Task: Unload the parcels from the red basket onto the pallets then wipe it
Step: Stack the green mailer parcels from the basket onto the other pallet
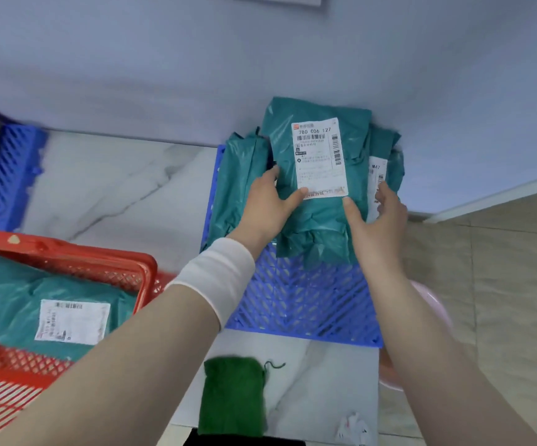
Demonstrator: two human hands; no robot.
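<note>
A teal parcel [317, 220] with a white shipping label lies on top of other teal parcels [238, 181] stacked on the blue pallet [296, 304] by the wall. My left hand [268, 204] grips its left edge, thumb on the label's lower corner. My right hand [376, 217] holds its right edge, fingers behind the side. The red basket [67, 255] sits at the lower left with one teal labelled parcel [48, 307] inside. A folded green cloth [233, 395] lies on the floor in front of the pallet.
A second blue pallet [9, 175] stands at the far left against the wall. A pink basin [434, 304] shows behind my right forearm. White crumpled scrap [354, 426] lies near the bottom. Marble floor tiles [115, 181] lie between the pallets.
</note>
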